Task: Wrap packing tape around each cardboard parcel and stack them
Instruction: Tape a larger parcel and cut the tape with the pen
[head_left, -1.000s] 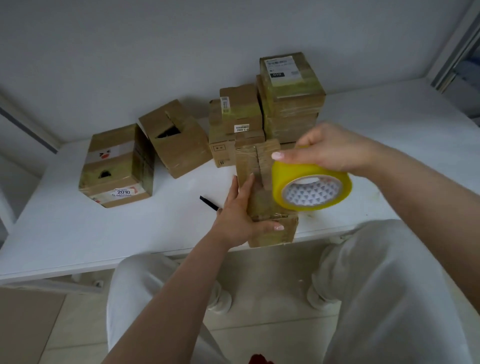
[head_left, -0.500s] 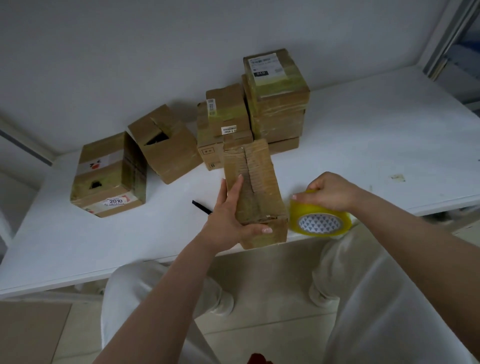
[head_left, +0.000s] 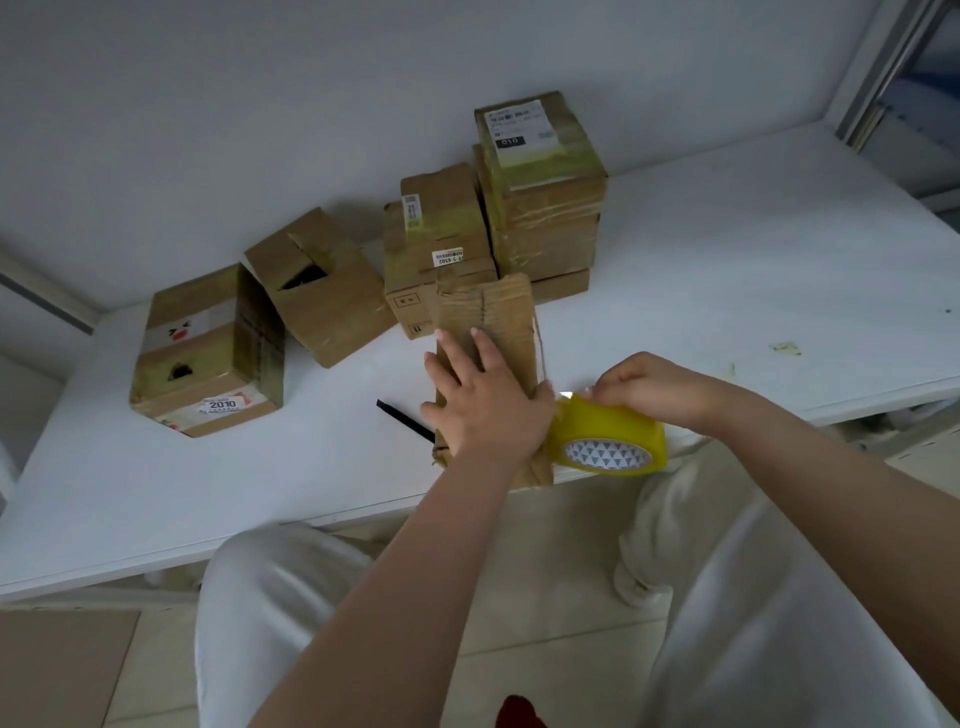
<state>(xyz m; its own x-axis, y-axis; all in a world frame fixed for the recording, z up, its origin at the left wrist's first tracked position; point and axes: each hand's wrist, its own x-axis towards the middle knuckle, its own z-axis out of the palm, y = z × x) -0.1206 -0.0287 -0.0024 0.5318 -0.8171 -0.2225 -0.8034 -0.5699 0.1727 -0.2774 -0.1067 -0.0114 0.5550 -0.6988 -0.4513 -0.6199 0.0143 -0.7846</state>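
Parcel (head_left: 488, 338): tall cardboard box at the table's (head_left: 727, 270) near edge, standing on end so its long faces are, I judge, free for a band of tape. Left hand (head_left: 485, 400): laid flat over the parcel's top face, fingers straight and spread, pressing to steady it, wrist reaching in from below. Right hand (head_left: 654, 387): just right of the parcel, fingers curled over the yellow tape roll (head_left: 608, 441), pinching at its upper rim, seemingly at the tape's free end. Taped stack (head_left: 540, 192): behind the parcel, awaiting it. Black pen (head_left: 405, 420): just left of the parcel.
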